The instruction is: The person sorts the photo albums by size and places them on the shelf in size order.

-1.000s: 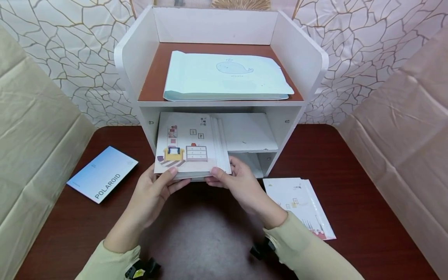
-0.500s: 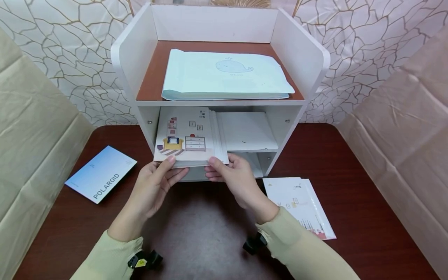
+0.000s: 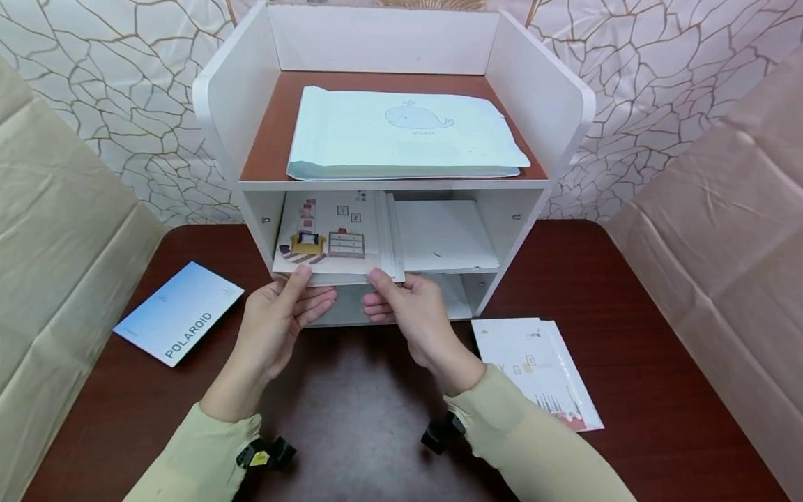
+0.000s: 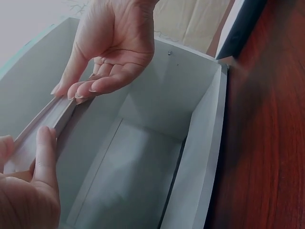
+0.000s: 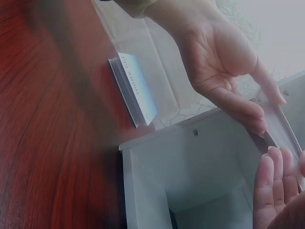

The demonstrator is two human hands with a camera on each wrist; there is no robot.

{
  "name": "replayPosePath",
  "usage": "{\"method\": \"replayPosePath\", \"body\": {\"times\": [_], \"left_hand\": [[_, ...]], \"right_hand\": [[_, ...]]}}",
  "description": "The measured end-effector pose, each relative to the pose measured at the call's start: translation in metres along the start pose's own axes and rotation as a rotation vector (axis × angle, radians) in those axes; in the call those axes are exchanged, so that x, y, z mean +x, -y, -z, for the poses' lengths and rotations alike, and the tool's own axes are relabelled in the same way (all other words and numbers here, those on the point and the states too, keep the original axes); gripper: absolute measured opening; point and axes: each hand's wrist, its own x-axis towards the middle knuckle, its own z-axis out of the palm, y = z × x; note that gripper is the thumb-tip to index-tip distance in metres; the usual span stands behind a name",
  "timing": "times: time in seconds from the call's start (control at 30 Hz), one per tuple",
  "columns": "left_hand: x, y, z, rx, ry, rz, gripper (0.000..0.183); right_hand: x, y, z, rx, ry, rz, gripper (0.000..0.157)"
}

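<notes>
A stack of thin white notebooks [image 3: 329, 230], the top one printed with a yellow armchair and a chest of drawers, lies on the middle shelf of a small white shelf unit [image 3: 263, 183]. My left hand [image 3: 270, 324] pinches its front edge at the left, thumb on top and fingers below. At the right part of that edge my right hand [image 3: 420, 317] grips the same way. Both wrist views show the stack's edge between the two hands, left hand [image 5: 219, 62] above and right hand [image 4: 28, 195] lower in the left wrist view. The stack's far end is hidden under the top board.
A pale mint whale-printed packet [image 3: 401, 139] lies on the brown top board. Beside the stack, the middle shelf [image 3: 445, 233] shows white board. A blue POLAROID book [image 3: 178, 314] lies on the table at left, a similar white notebook [image 3: 539, 369] at right.
Both hands have pushed the notebook stack farther back into the middle shelf, so less of it sticks out at the front. The other things have stayed in place.
</notes>
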Motion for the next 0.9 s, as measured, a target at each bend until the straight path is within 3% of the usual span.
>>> {"method": "replayPosePath", "body": {"times": [0.37, 0.6, 0.73, 0.9], "left_hand": [[0.001, 0.002, -0.001, 0.037, -0.029, -0.013, 0.056], [-0.004, 0.005, -0.001, 0.134, -0.043, 0.012, 0.061], [-0.010, 0.010, -0.004, 0.174, -0.016, 0.012, 0.060], [-0.017, 0.024, -0.013, 0.218, 0.029, -0.001, 0.055]], "right_hand": [[0.000, 0.000, -0.002, 0.013, -0.017, -0.005, 0.046], [-0.004, -0.003, 0.002, -0.037, -0.001, 0.031, 0.046], [-0.009, -0.006, 0.015, -0.103, -0.005, 0.087, 0.040], [-0.017, -0.008, 0.045, -0.288, -0.030, 0.148, 0.040]]}}
